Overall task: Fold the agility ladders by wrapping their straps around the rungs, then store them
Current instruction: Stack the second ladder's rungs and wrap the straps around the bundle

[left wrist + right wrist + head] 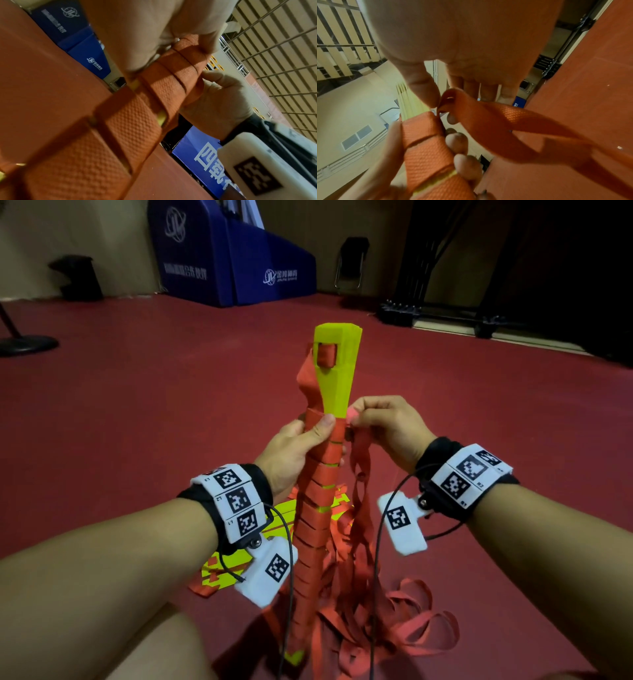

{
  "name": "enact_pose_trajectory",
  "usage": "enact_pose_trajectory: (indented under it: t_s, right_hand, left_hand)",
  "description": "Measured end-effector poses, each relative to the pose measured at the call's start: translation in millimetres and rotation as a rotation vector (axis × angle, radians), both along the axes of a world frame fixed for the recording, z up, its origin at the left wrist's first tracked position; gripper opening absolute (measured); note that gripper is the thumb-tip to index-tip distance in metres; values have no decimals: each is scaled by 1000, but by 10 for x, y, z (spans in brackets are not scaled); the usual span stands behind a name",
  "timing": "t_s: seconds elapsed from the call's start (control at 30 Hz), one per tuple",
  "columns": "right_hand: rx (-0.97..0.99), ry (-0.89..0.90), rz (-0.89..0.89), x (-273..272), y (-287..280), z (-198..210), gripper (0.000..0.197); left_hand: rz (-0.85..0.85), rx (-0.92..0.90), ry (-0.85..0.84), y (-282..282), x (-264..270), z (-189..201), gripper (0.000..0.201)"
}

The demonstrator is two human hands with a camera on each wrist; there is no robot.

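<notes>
A stack of yellow rungs point(337, 371) stands upright in front of me, its lower length bound in coils of red strap point(313, 518). My left hand point(301, 443) grips the wrapped bundle near the top coil, thumb pressed on the strap point(173, 75). My right hand point(380, 422) pinches the loose red strap point(481, 115) between thumb and fingers, right beside the rungs point(412, 100). Loose strap point(407, 621) hangs from that hand and piles up on the floor. A second ladder point(236, 559), yellow and red, lies flat on the floor behind my left wrist.
The floor point(137, 405) is dark red. Blue padded equipment point(236, 258) stands against the far wall, with a black folding chair point(351, 265) to its right and dark metal racks point(445, 313) further right. A round black stand base point(24, 344) sits at the far left.
</notes>
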State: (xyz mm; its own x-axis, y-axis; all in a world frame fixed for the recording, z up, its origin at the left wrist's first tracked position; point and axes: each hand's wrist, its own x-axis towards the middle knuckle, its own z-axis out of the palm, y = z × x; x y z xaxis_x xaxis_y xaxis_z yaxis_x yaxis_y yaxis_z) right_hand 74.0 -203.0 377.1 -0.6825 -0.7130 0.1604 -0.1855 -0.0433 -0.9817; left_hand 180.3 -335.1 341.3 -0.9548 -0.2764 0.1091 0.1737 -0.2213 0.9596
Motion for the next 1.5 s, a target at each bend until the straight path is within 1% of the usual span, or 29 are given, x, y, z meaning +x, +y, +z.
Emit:
enact_pose_trajectory:
  t_s: [0.07, 0.13, 0.2, 0.27, 0.33, 0.43, 0.53, 0.63, 0.7, 0.77, 0.87, 0.93, 1.07, 1.17, 1.33, 1.4, 1.43, 1.5]
  right_hand:
    - [85, 47, -23, -33, 38, 11, 6]
    - [181, 120, -8, -38, 77, 10, 16]
    - [219, 168, 45, -9, 90, 9, 17]
    - [219, 156, 100, 32, 100, 5, 16]
    - [239, 166, 114, 62, 116, 3, 18]
    - [311, 298, 99, 62, 119, 14, 22]
    - [276, 320, 66, 21, 123, 20, 20]
    - [217, 339, 28, -20, 126, 0, 15]
    - [181, 394, -2, -28, 124, -28, 11]
    - [168, 494, -19, -4, 117, -57, 6]
    - [153, 576, -72, 68, 80, -95, 11]
    - [139, 615, -98, 100, 52, -114, 12]
    - [126, 653, -139, 98, 10, -132, 19]
    - [130, 689, -172, 89, -13, -157, 16]
    - [60, 901, -292, 50, -56, -195, 14]
    - [85, 923, -255, 49, -67, -203, 11]
    - [109, 905, -223, 64, -66, -205, 11]
    - [161, 856, -196, 91, -60, -199, 17]
  left_hand:
    - [-7, -53, 17, 19, -6, 0, 35]
    - [-27, -105, 38, 20, 0, -13, 30]
    - [-64, -140, 44, 8, 0, -42, 28]
    - [-95, -153, 44, -6, -8, -71, 28]
    - [-75, -158, 34, -11, -10, -73, 30]
    - [-23, -166, 32, -9, -5, -55, 33]
    - [17, -134, 55, 18, -17, -33, 33]
    - [85, -142, 80, -1, -27, -25, 42]
    - [124, -151, 73, -25, -35, -29, 42]
    - [161, -132, 54, -35, -47, -31, 31]
    - [190, -66, 31, -31, -61, -16, 14]
    - [196, -38, 14, -24, -66, 3, 7]
    - [222, -29, 0, -33, -65, 24, 11]
    - [224, -40, -9, -53, -57, 14, 12]
    - [224, -65, -31, -72, -41, 9, 15]
    - [215, -66, -42, -74, -34, -2, 16]
    - [209, -67, -44, -70, -30, -5, 16]
    - [209, -75, -49, -68, -28, -14, 18]
